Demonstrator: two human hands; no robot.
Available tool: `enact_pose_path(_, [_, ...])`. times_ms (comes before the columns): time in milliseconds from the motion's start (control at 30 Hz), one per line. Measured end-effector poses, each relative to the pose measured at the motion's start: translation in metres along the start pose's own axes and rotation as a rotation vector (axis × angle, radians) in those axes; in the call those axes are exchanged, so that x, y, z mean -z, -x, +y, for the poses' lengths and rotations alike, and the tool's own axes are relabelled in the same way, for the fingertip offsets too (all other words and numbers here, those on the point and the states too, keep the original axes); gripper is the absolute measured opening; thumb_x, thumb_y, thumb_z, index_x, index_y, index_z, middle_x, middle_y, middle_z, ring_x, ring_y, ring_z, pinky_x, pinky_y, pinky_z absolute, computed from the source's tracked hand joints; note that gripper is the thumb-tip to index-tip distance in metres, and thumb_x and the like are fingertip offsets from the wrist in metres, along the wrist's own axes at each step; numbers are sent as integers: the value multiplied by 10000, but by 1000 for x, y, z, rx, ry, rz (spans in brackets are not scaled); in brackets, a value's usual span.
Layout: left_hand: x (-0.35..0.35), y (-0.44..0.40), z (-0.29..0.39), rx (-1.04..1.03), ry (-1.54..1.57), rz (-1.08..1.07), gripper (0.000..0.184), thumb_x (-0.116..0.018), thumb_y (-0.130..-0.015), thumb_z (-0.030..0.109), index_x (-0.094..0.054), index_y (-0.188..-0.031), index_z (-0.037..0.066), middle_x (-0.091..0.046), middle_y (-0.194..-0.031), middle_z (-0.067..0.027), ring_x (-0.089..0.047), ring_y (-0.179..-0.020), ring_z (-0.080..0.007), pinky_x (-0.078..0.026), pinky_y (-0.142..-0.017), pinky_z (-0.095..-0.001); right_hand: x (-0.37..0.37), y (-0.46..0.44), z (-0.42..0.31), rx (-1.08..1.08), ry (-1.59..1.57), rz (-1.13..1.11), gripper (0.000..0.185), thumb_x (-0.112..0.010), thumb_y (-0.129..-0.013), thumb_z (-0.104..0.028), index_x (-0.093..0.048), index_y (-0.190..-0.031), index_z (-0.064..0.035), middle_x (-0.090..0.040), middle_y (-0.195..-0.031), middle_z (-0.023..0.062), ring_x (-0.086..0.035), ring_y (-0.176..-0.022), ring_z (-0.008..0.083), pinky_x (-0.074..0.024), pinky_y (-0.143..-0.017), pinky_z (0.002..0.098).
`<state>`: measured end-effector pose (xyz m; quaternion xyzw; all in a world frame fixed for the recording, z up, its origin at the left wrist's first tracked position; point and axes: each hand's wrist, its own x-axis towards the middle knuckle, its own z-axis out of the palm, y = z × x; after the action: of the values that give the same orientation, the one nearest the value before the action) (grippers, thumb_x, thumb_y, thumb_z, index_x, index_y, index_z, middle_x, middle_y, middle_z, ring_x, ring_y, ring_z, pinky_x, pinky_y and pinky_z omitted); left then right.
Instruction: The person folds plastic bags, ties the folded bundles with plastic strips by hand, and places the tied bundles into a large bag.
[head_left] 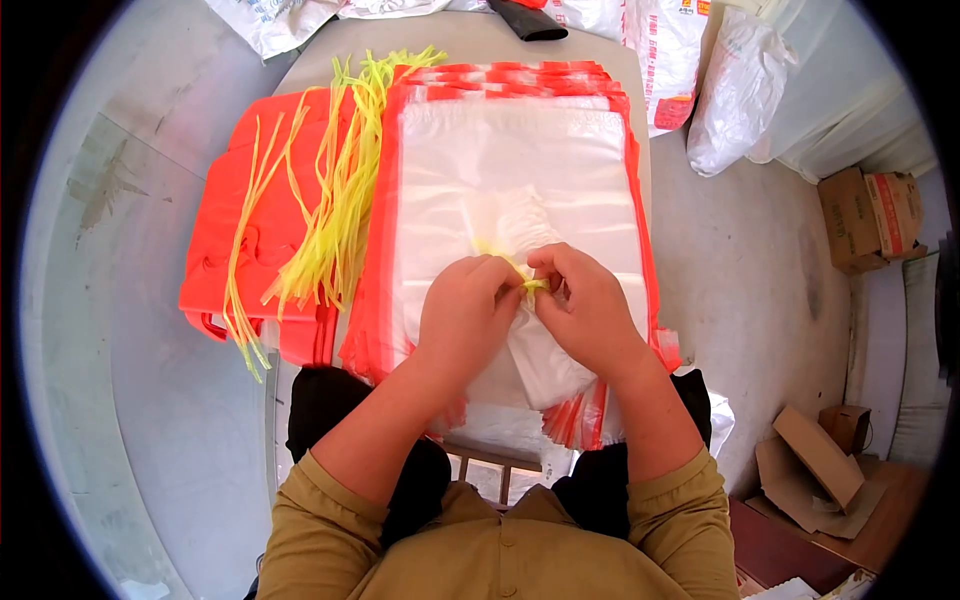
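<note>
A gathered bundle of clear plastic bags [548, 365] with red edges lies over a flat stack of the same bags [520, 150]. A yellow plastic strip [537, 284] goes around the bundle's middle. My left hand [466, 308] is closed at the left of the bundle, its thumb and forefinger pinching the strip. From the right, my right hand [590, 312] pinches the strip too, with fingers curled. Both sets of fingertips nearly meet over the bundle, and they hide part of where the strip crosses.
Left of the stack lie a bunch of loose yellow strips [345, 200] and folded red bags [235, 215]. Printed white sacks [670, 60] stand beyond the table [330, 48]. Cardboard boxes [868, 218] sit at the right wall, and an opened carton [815, 470] lies lower right.
</note>
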<state>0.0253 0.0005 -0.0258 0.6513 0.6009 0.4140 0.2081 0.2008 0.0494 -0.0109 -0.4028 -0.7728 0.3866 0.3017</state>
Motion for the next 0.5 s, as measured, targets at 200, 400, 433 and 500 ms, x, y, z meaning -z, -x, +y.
enact_pose_path(200, [4,0,-5,-74,-93,40,79,-729,-848,8,-666,-889,32,-676,-866,-135,-650,-860,-354,-526,-756,-451,14,-1,-7,-20,26,-7,326,-611,-874,58,-638,-1182,-44,-641,-1073,138,-647,-852,295,-543,-796,386])
enact_pose_path(400, [14,-4,-10,-177,-409,20,88,-718,-859,4,-672,-930,28,-665,-923,-123,-637,-931,-354,-531,-779,-443,28,4,3,-68,45,-118,349,-642,-868,68,-641,-1202,-35,-626,-1060,93,-610,-843,206,-522,-760,329])
enact_pose_path(433, [14,-4,-11,-185,-405,40,93,-717,-861,3,-672,-938,28,-662,-926,-122,-637,-938,-353,-531,-775,-442,29,4,6,-79,32,-124,348,-663,-869,61,-644,-1204,-31,-625,-1054,72,-596,-854,171,-514,-750,306])
enact_pose_path(500, [15,-3,-2,-96,-312,108,98,-690,-878,25,-670,-973,36,-655,-921,-129,-647,-930,-352,-539,-777,-445,32,5,6,-34,68,-51,396,-702,-888,-1,-639,-1277,-37,-633,-1083,86,-603,-910,194,-524,-794,326])
